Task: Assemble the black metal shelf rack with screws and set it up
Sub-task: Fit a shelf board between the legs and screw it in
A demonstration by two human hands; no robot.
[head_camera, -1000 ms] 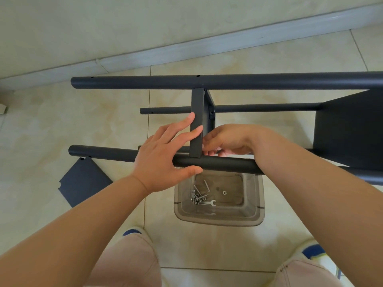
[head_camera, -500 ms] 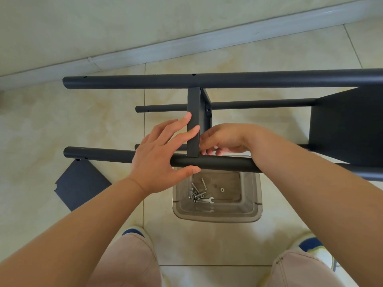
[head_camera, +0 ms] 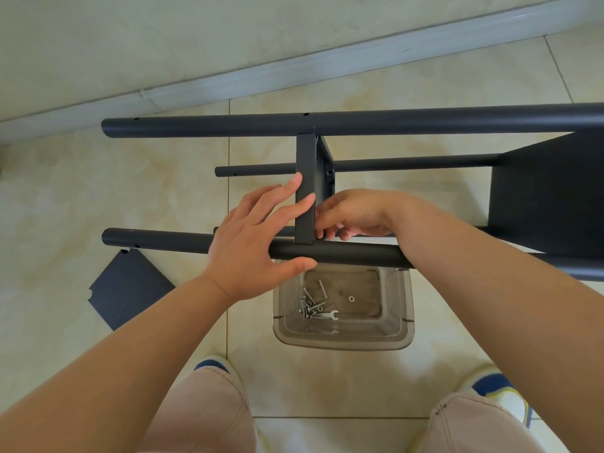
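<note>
The black metal rack lies on its side: a far top tube [head_camera: 359, 123], a near tube [head_camera: 343, 255], two lower tubes behind, and a shelf panel [head_camera: 549, 194] fixed at the right. A middle shelf panel [head_camera: 305, 191] stands edge-on between the two upper tubes. My left hand [head_camera: 258, 237] clasps the near tube, thumb under it and straight fingers pressed against the middle panel's left face. My right hand [head_camera: 351, 214] reaches behind that panel at its lower corner with fingertips curled; what they pinch is hidden.
A clear plastic bin [head_camera: 343, 308] on the floor below the near tube holds several screws, a nut and a small wrench [head_camera: 328, 315]. A loose black shelf panel [head_camera: 130, 286] lies on the tiles at left. The wall runs along the back. My shoes stand at the bottom.
Both hands keep the same hold on the near tube and the middle panel. My right fingertips shift slightly at the panel's lower corner. The view drifts a little.
</note>
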